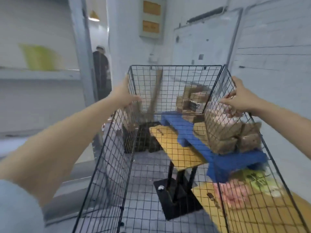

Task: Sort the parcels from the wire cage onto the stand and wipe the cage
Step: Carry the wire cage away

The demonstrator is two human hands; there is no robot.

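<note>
- A shelf [38, 74] at far left carries a blurred green tub [40, 57].
- A person [101, 69] in dark clothes stands in the doorway beyond it.
- The left hand [123, 96] grips the top of the cage's left wall. The thumb curls over the wire on the inside and the fingers lie along the outside.
- The cage [175, 88], black wire mesh with an open top, is held between both hands in the middle of the view, and its far wall stands upright.
- A grey panel [151, 17] with two orange labels hangs on the wall above.
- Through the mesh shows the stand [176, 148], a yellow top on black legs and a black base plate.
- A blue slab [185, 130] lies across the stand's right side. Whether it is cloth or plastic I cannot tell.
- Cardboard boxes [191, 96] are stacked behind the cage's far wall.
- A whiteboard [205, 44] leans against the back wall.
- Brown parcels [230, 135] sit piled on the blue slab, seen through the right wall.
- The right hand [240, 98] holds the right wall near its top, with thumb and curled fingers pinching the wires.
- A second yellow board [252, 214] at lower right bears blurred pink and green items.
</note>
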